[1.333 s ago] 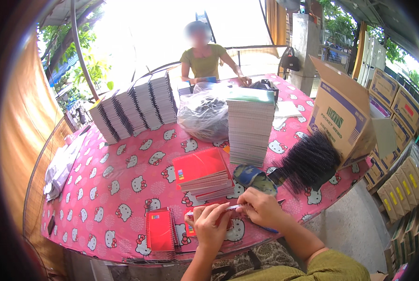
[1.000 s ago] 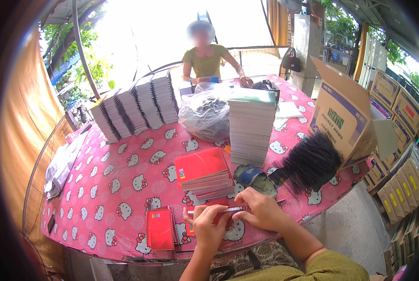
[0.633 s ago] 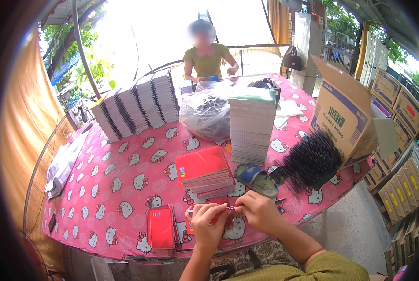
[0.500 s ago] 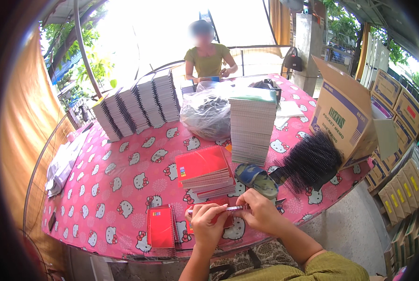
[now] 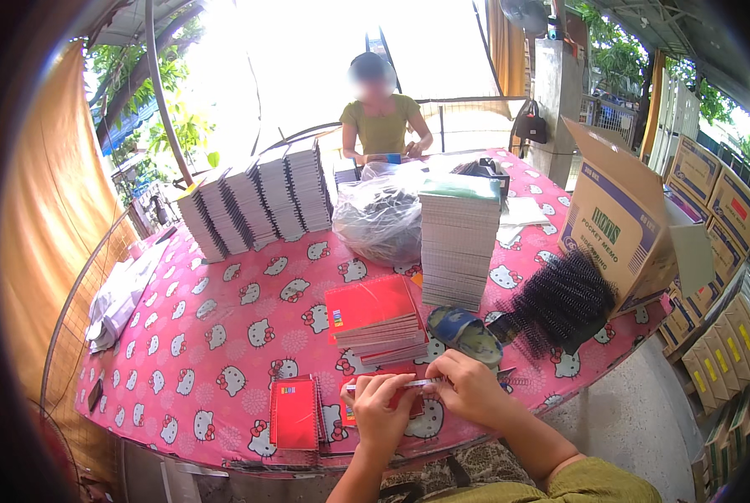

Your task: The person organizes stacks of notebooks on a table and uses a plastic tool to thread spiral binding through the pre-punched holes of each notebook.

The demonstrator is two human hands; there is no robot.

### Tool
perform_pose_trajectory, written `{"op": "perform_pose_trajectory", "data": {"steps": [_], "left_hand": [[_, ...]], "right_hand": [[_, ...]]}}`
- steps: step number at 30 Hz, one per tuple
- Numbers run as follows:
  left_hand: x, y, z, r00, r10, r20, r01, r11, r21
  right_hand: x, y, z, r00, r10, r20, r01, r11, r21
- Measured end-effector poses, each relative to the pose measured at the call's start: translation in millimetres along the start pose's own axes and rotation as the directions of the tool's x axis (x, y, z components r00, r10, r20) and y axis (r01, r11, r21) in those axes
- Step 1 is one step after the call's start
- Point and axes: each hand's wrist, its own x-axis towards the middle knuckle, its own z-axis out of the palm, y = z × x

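Near the front edge of the table, my left hand [image 5: 379, 412] and my right hand [image 5: 471, 390] grip a thin notebook [image 5: 423, 383], seen edge-on. The left fingers clasp one end of it; the right fingertips pinch the other end, where fine detail is hidden. Beneath the hands lies a red-covered notebook [image 5: 350, 412], mostly covered by them. A small stack of red spiral notebooks [image 5: 294, 415] sits left of my left hand. Beyond the hands is a larger pile of red notebooks [image 5: 373, 303]. Black spiral coils [image 5: 559, 298] lie heaped at the right.
A camouflage-patterned item [image 5: 467, 335] lies just beyond my right hand. Behind it rises a tall stack of pads [image 5: 459, 243], beside a plastic bag [image 5: 379, 220]. Spiral-bound stacks [image 5: 266, 197] stand far left, an open carton [image 5: 614, 222] right. A person [image 5: 381, 121] sits opposite.
The view has shifted slightly, so the whole scene sits a little lower and farther right. Both hands keep their grip on the notebook, with only small finger movements.
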Motion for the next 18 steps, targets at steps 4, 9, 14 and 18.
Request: {"op": "perform_pose_trajectory", "data": {"steps": [4,9,14,18], "left_hand": [[-1.5,-1.1,1.1,1.0,0.008,-0.003,-0.008,1.0,-0.014],[1.9,7.2,-4.4,0.997,0.082,-0.012,-0.081,0.996,0.04],[-0.8,8.7,-4.1,0.996,0.088,-0.008,-0.088,0.996,0.024],[0.0,10.8,-6.7,0.994,0.106,0.017,-0.107,0.994,0.027]], "right_hand": [[-0.7,9.8,3.2,0.998,-0.064,-0.01,0.064,0.998,0.002],[-2.9,-0.3,4.3,0.998,-0.021,-0.064,0.023,0.999,0.031],[-7.4,0.4,10.4,0.989,-0.047,-0.139,0.05,0.999,0.019],[-8.1,6.3,2.4,1.0,-0.015,0.006,0.016,1.0,-0.009]]}}
